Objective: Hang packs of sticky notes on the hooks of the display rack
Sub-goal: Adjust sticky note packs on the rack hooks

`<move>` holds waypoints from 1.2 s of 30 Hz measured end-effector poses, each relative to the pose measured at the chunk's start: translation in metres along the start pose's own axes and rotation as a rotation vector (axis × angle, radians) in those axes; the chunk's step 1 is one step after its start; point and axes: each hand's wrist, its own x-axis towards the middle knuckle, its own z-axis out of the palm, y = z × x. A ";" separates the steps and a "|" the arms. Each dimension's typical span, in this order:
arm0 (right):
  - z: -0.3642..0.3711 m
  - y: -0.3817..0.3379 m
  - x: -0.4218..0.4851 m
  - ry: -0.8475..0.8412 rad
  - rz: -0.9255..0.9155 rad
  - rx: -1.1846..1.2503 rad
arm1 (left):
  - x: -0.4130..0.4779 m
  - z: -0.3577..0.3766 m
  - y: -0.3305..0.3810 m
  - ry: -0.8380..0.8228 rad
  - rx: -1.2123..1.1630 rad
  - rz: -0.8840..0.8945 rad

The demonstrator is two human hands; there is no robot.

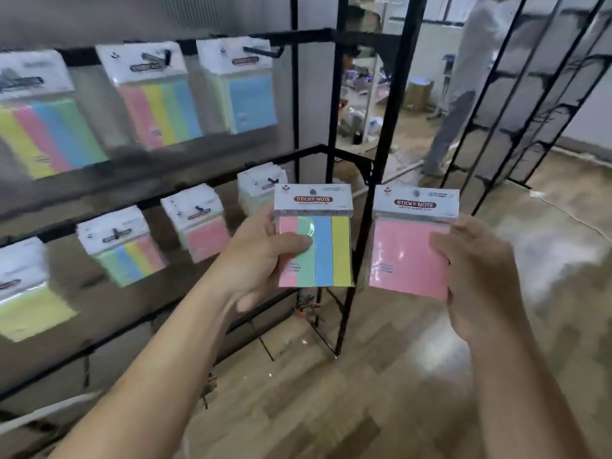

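My left hand (261, 256) grips a striped pack of sticky notes (326, 240) in pink, green, blue and yellow, with the thumb across its front. My right hand (477, 276) holds a plain pink pack (400, 256) by its right edge. Both packs stand upright, side by side, in front of the right end of the black display rack (334, 154). Several packs hang on the rack's hooks in two rows, among them a blue pack (251, 97) on the upper row and a pink pack (205, 233) on the lower one.
A second black wire rack (530, 104) stands at the right. A person in light clothes (463, 94) is walking behind the racks, near boxes and clutter on the floor. The wooden floor (364, 392) lies below my arms.
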 end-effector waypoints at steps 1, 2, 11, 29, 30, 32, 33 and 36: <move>-0.012 0.001 0.011 0.020 0.002 0.002 | 0.013 0.012 -0.005 -0.004 -0.010 -0.004; -0.024 0.001 0.023 0.038 0.004 0.008 | 0.028 0.025 -0.011 -0.014 -0.011 -0.012; -0.122 0.008 0.136 0.251 -0.017 0.011 | 0.163 0.148 -0.049 -0.207 -0.020 -0.053; -0.285 0.040 0.449 0.535 -0.039 -0.010 | 0.500 0.364 -0.108 -0.404 0.023 -0.118; -0.296 0.043 0.467 0.534 -0.039 -0.009 | 0.516 0.377 -0.111 -0.404 0.022 -0.120; -0.318 0.048 0.503 0.522 -0.051 -0.011 | 0.548 0.402 -0.119 -0.399 0.012 -0.126; -0.331 0.051 0.523 0.512 -0.055 -0.013 | 0.565 0.416 -0.124 -0.389 0.012 -0.126; -0.370 0.059 0.581 0.479 -0.054 -0.028 | 0.613 0.457 -0.141 -0.352 0.035 -0.114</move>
